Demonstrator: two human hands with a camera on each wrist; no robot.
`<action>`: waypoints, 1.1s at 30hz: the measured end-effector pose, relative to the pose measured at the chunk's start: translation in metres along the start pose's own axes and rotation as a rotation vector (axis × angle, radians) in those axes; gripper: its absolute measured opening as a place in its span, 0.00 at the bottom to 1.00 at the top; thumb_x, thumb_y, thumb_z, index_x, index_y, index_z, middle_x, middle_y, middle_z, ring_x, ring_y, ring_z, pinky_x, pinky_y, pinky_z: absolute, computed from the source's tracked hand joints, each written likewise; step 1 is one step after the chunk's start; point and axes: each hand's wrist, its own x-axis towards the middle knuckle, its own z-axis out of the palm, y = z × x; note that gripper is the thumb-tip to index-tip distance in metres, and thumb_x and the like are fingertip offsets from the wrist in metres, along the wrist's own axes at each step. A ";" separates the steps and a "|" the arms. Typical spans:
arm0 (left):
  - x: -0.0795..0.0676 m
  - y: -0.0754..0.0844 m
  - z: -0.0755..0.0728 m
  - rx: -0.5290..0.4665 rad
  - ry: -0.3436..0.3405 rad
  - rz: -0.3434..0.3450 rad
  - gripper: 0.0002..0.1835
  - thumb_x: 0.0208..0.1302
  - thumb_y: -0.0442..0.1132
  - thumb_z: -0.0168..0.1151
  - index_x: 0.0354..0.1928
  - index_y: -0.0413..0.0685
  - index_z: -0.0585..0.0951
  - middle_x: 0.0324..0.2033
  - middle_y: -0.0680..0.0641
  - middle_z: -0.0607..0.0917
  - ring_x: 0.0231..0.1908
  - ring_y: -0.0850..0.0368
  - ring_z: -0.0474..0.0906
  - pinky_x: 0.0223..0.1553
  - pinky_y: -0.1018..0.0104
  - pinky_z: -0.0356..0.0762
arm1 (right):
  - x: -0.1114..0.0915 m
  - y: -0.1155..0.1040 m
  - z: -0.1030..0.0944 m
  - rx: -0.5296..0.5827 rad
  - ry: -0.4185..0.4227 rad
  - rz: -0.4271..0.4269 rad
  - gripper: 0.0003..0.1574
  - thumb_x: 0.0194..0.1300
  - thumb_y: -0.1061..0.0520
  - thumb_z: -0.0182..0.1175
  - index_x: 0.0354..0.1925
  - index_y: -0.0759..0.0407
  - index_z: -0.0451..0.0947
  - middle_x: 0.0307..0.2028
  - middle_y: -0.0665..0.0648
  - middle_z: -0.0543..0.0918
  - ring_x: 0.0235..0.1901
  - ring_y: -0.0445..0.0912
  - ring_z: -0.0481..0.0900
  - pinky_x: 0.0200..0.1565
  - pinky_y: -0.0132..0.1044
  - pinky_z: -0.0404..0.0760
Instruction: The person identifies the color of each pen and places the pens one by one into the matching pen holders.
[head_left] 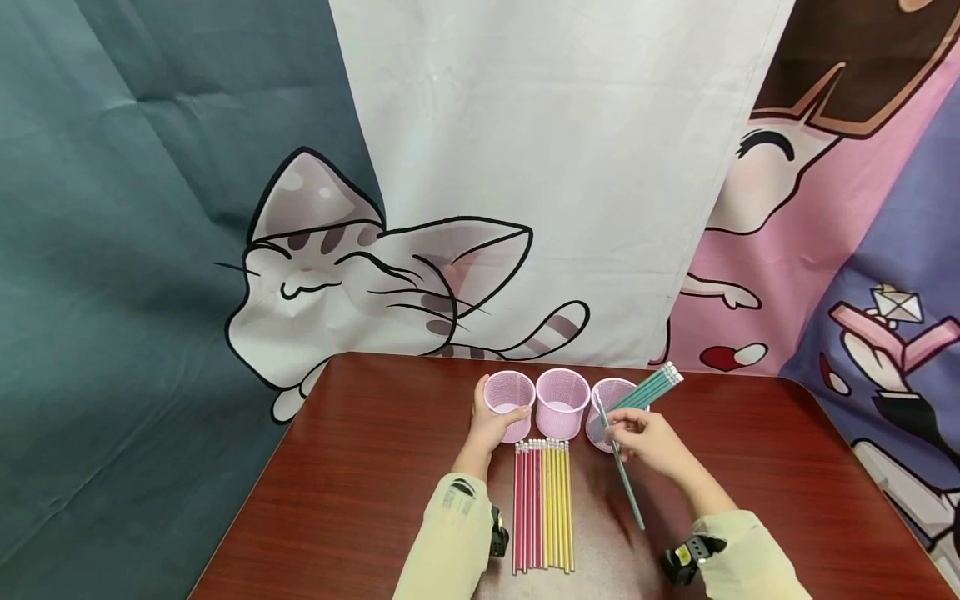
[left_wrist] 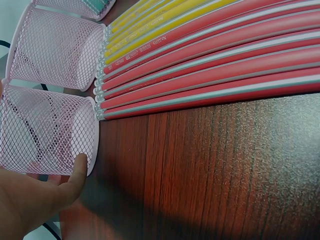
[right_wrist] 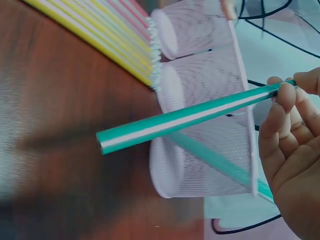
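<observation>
Three pink mesh pencil cups stand side by side near the back of the table. My left hand [head_left: 489, 425] grips the left cup [head_left: 510, 390], its thumb across the front. Between thumb and fingertips, my right hand [head_left: 654, 443] pinches a green pencil [head_left: 628, 490] in front of the right cup [head_left: 597, 431]. That pencil slants, its plain end down toward me in the right wrist view. A bundle of green pencils [head_left: 649, 387] leans rightward in the right cup, white erasers up. The middle cup [head_left: 562, 402] has nothing showing inside.
Red pencils [head_left: 528, 508] and yellow pencils [head_left: 558, 508] lie side by side in front of the left and middle cups, eraser ends toward them. The brown table [head_left: 360, 500] reaches back to a cartoon-printed cloth [head_left: 562, 167].
</observation>
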 end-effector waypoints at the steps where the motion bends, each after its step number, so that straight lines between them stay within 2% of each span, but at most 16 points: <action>1: 0.000 0.001 0.000 0.003 0.000 0.000 0.52 0.37 0.30 0.76 0.67 0.52 0.58 0.61 0.37 0.64 0.59 0.40 0.61 0.60 0.46 0.55 | 0.001 -0.003 -0.002 -0.005 0.012 0.002 0.14 0.59 0.68 0.57 0.42 0.79 0.73 0.20 0.59 0.79 0.15 0.41 0.73 0.19 0.37 0.75; 5: -0.001 0.001 0.000 0.012 0.005 -0.003 0.52 0.37 0.31 0.76 0.67 0.53 0.58 0.61 0.38 0.64 0.59 0.40 0.61 0.59 0.46 0.56 | 0.004 -0.015 -0.007 -0.010 0.044 0.027 0.14 0.61 0.65 0.57 0.42 0.77 0.74 0.17 0.56 0.75 0.15 0.43 0.74 0.20 0.37 0.76; 10: 0.000 -0.002 0.001 0.010 0.008 0.007 0.52 0.37 0.30 0.76 0.67 0.52 0.58 0.61 0.37 0.64 0.59 0.40 0.61 0.60 0.46 0.55 | 0.007 -0.023 -0.014 0.011 0.077 0.031 0.16 0.64 0.62 0.56 0.44 0.77 0.72 0.18 0.60 0.75 0.15 0.45 0.74 0.20 0.41 0.78; 16: -0.003 0.002 0.001 -0.004 0.005 0.023 0.52 0.38 0.29 0.75 0.67 0.51 0.58 0.61 0.36 0.64 0.59 0.40 0.61 0.60 0.46 0.55 | 0.012 -0.033 -0.024 0.017 0.131 -0.017 0.15 0.66 0.61 0.54 0.43 0.75 0.71 0.17 0.60 0.75 0.15 0.43 0.74 0.20 0.40 0.78; 19: -0.003 0.002 0.001 0.004 0.004 0.014 0.52 0.38 0.29 0.75 0.67 0.51 0.58 0.61 0.37 0.64 0.59 0.40 0.61 0.60 0.46 0.55 | 0.014 -0.038 -0.030 -0.012 0.166 -0.048 0.13 0.66 0.60 0.54 0.41 0.72 0.72 0.17 0.61 0.75 0.15 0.45 0.75 0.20 0.41 0.78; 20: 0.000 -0.003 0.001 0.014 0.007 0.014 0.52 0.37 0.30 0.76 0.67 0.52 0.58 0.61 0.38 0.64 0.59 0.41 0.61 0.59 0.46 0.56 | 0.015 -0.039 -0.032 -0.025 0.178 -0.056 0.13 0.66 0.59 0.54 0.40 0.71 0.72 0.17 0.61 0.76 0.15 0.47 0.75 0.20 0.41 0.78; 26: 0.001 -0.002 0.000 0.021 0.004 0.000 0.53 0.37 0.30 0.76 0.67 0.53 0.58 0.61 0.38 0.64 0.59 0.42 0.62 0.59 0.47 0.56 | 0.017 -0.047 -0.044 -0.070 0.245 -0.077 0.13 0.66 0.56 0.56 0.38 0.67 0.73 0.21 0.63 0.75 0.18 0.48 0.76 0.21 0.34 0.76; 31: 0.000 -0.001 0.000 0.005 0.000 0.006 0.53 0.37 0.30 0.76 0.67 0.52 0.57 0.61 0.37 0.64 0.59 0.41 0.61 0.60 0.47 0.55 | 0.016 -0.053 -0.051 -0.083 0.284 -0.092 0.13 0.65 0.56 0.58 0.38 0.67 0.73 0.22 0.52 0.77 0.20 0.45 0.75 0.23 0.30 0.76; 33: -0.001 0.000 0.000 0.003 0.001 0.008 0.52 0.37 0.30 0.76 0.67 0.52 0.58 0.61 0.37 0.64 0.59 0.41 0.61 0.60 0.46 0.55 | 0.016 -0.055 -0.053 -0.075 0.304 -0.094 0.11 0.64 0.56 0.58 0.37 0.65 0.73 0.22 0.51 0.77 0.21 0.45 0.75 0.24 0.30 0.76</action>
